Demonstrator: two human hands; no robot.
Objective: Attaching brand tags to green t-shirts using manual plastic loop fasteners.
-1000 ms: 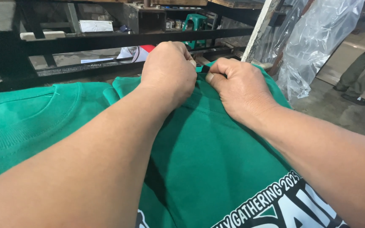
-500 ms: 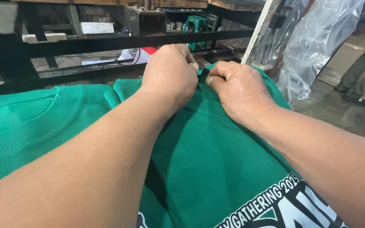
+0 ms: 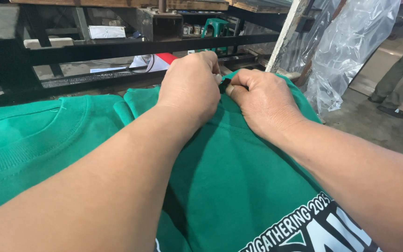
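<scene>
Left hand (image 3: 190, 86) and right hand (image 3: 264, 100), knuckles up, both clenched in a grip on the far edge of a green shirt (image 3: 239, 186) spread flat; a small dark tag (image 3: 224, 85) sits between the thumbs. A second green shirt (image 3: 29, 135) lies alongside, before a black metal rack (image 3: 117, 46).

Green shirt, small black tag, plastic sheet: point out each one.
green shirt (image 3: 239, 186), head view, on the flat cloth between the forearms.
small black tag (image 3: 224, 85), head view, on its middle, between the two hands.
plastic sheet (image 3: 350, 46), head view, on its crinkled upper part.
</scene>
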